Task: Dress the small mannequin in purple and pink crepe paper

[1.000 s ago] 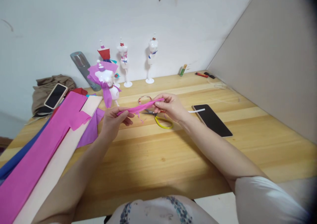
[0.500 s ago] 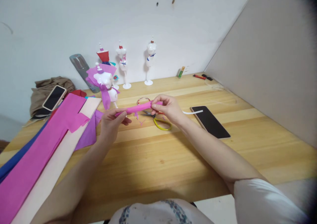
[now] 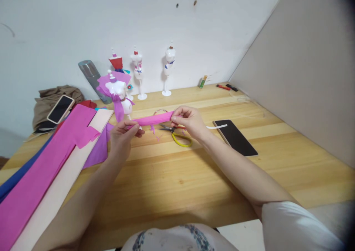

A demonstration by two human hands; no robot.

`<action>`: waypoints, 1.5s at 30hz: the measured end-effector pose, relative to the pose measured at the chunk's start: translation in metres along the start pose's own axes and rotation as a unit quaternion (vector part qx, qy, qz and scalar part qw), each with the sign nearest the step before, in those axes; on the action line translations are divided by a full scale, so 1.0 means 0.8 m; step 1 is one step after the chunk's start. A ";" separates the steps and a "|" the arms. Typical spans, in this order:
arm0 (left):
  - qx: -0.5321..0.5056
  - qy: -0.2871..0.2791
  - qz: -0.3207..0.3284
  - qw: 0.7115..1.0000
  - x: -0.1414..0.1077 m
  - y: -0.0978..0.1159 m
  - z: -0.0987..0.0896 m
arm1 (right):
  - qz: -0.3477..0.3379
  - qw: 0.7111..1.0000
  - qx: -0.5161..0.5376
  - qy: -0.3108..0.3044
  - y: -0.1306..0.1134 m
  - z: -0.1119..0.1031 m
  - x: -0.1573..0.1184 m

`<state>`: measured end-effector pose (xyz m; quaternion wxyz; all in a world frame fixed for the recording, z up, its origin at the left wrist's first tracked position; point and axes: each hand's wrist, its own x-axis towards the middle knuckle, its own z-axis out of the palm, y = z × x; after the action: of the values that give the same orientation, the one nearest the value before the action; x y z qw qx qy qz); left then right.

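A narrow bright pink strip of crepe paper (image 3: 153, 119) is stretched between my two hands, above the table. My left hand (image 3: 124, 134) pinches its left end, and my right hand (image 3: 188, 121) pinches the right end between thumb and fingers. Below and behind the right hand lie scissors (image 3: 181, 140) with one yellow handle loop; part of them is hidden by the hand. Small purple scraps (image 3: 152, 129) lie by the blades. Behind the left hand stands a small white mannequin (image 3: 118, 90) dressed in purple paper.
Sheets of pink paper (image 3: 50, 173), cream, blue and purple paper cover the table's left side. More small mannequins (image 3: 138, 71) stand by the wall. A dark phone (image 3: 235, 137) lies at right with a white strip (image 3: 219, 126) over its edge. Another phone (image 3: 61, 109) rests on brown cloth (image 3: 59, 95).
The pink strip is pulled longer and flatter between my hands. My left hand has shifted slightly left, my right hand slightly right.
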<state>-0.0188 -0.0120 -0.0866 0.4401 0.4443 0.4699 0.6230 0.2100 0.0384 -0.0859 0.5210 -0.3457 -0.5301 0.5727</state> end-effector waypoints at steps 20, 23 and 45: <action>0.000 -0.004 -0.017 1.000 -0.002 0.003 0.001 | -0.008 0.998 -0.004 0.061 0.004 0.004 0.003; 0.001 0.004 -0.016 1.000 -0.002 0.002 0.001 | -0.013 0.998 -0.014 0.058 0.006 0.002 0.003; 0.126 0.040 0.124 0.983 0.005 -0.013 -0.004 | -0.062 0.997 -0.048 0.018 0.023 -0.007 0.007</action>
<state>-0.0214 -0.0073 -0.0969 0.2806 0.5260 0.5033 0.6255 0.2096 0.0468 -0.1039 0.5476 -0.3469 -0.5681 0.5070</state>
